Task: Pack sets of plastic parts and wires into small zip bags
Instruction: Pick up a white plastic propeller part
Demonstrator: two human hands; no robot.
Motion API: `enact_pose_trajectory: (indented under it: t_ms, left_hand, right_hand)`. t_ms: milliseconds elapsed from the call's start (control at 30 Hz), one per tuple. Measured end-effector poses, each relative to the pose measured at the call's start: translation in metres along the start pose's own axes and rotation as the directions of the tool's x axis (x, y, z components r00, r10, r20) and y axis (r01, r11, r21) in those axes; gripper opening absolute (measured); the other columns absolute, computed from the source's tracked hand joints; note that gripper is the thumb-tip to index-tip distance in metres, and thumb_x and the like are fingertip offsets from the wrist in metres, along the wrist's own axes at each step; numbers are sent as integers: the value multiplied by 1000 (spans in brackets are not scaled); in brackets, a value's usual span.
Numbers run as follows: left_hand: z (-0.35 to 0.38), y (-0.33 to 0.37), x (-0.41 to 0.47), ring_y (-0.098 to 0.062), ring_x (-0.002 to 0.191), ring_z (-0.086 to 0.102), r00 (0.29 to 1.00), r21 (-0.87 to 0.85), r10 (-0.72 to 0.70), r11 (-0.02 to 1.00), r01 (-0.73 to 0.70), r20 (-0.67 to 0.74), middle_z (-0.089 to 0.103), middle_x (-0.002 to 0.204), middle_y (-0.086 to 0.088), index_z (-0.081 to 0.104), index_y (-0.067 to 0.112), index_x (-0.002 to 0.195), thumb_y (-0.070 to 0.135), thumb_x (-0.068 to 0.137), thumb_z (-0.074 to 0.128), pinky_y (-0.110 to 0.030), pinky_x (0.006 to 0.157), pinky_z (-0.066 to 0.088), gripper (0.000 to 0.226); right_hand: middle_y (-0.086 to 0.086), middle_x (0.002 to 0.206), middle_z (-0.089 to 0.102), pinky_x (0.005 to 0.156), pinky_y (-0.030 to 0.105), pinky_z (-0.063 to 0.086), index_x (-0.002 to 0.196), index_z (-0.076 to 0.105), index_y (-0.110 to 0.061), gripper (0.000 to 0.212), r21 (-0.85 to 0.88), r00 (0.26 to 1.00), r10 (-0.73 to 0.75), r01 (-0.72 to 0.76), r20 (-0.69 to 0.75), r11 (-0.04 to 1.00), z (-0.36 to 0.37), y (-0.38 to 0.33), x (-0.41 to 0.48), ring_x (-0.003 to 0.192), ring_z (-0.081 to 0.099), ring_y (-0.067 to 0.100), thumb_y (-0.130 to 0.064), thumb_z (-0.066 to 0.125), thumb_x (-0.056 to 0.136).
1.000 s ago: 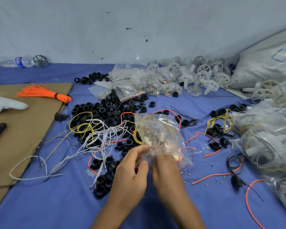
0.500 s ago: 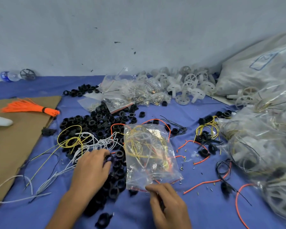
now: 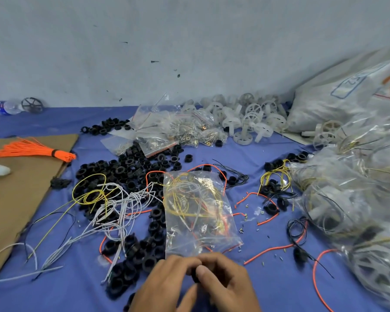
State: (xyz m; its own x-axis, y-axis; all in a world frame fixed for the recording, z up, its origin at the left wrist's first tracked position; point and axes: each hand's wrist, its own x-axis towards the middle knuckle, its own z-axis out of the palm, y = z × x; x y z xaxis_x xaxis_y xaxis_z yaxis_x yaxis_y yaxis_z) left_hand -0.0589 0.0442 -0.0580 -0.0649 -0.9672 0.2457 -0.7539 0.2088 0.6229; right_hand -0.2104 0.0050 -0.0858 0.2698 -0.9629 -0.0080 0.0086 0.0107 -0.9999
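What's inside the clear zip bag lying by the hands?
Coiled yellow, white and orange wires show through the zip bag. Glare and creases hide whether any plastic parts are in it.

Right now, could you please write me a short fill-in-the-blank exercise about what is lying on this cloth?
The orange wire bundle lies on a sheet of ____. The zip bag of wires rests on the ____ cloth. The left hand and right hand together pinch a small ____ part. The wheels piled by the wall are ____.
Missing: cardboard; blue; black; white.
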Motion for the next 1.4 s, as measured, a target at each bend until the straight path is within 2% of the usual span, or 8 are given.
enact_pose_trajectory:
  t_ms: [167, 333, 500, 633, 900, 1033, 1167, 1400]
  left_hand:
    - [0, -8, 9, -6, 98, 53, 973, 139, 172, 979, -152, -151, 60, 112, 20, 67, 41, 97, 41, 78, 59, -16, 88, 42, 20]
    - [6, -19, 14, -42, 101, 53, 964, 414, 128, 910, -21, -231, 49, 142, -19, 77, 36, 100, 23, 76, 49, -45, 91, 49, 39]
    - [6, -23, 21, -39, 112, 50, 919, 354, 129, 935, 12, -372, 51, 141, -14, 77, 29, 104, 27, 86, 52, -45, 98, 38, 31]
    - [3, -33, 24, -19, 110, 58, 910, 288, 157, 957, -43, -384, 66, 120, 9, 70, 27, 105, 28, 91, 49, -36, 91, 38, 25]
    - [-3, -28, 31, -10, 90, 64, 991, 295, 108, 952, -81, -76, 68, 111, 13, 54, 21, 135, 22, 82, 41, -27, 75, 36, 54]
    - [-10, -10, 32, -12, 88, 63, 999, 263, -45, 964, 37, 25, 58, 139, 9, 45, 23, 147, 20, 78, 36, -21, 72, 45, 70]
    - [-3, -9, 31, -11, 119, 51, 991, 253, -107, 964, 84, 78, -13, 156, 33, -37, 64, 127, 25, 88, 22, -18, 100, 31, 81]
    - [10, -11, 39, -16, 110, 53, 994, 247, -103, 964, 95, 20, -22, 157, 29, -43, 63, 125, 17, 95, 33, -22, 92, 35, 94]
  right_hand:
    - [8, 68, 70, 50, 21, 44, 83, 74, -24, 16, -59, 988, 12, -21, -155, 998, 1, 2, 3, 52, 56, 11, -15, 61, 83]
    - [1, 65, 71, 69, 32, 57, 77, 71, -28, 29, -197, 987, -8, -25, -163, 980, 6, 7, 3, 61, 66, 11, -3, 62, 88]
    - [6, 68, 70, 73, 45, 57, 81, 73, -29, 23, -200, 984, -2, -35, -180, 979, 6, 6, 2, 66, 66, 30, -9, 64, 89]
    - [4, 67, 71, 68, 31, 53, 79, 74, -29, 30, -177, 988, 43, -69, -150, 982, 7, -1, 0, 62, 64, 11, -4, 62, 89]
    - [2, 55, 60, 42, 20, 38, 108, 75, -24, 28, 162, 967, 229, -245, 115, 956, 22, -28, 2, 43, 49, 14, -24, 59, 84]
    - [14, 76, 69, 39, 27, 47, 112, 70, -16, 23, 412, 953, 300, -257, -43, 874, 31, -35, 15, 47, 56, 23, -9, 53, 98]
    - [16, 115, 70, 81, 32, 60, 118, 63, 0, 26, 729, 952, 304, -185, -33, 659, 34, -49, 26, 95, 72, 25, -2, 45, 99]
    - [14, 135, 56, 117, 44, 30, 136, 43, 6, 40, 695, 983, 184, -147, 22, 704, 36, -60, 43, 130, 50, 24, 10, 35, 97]
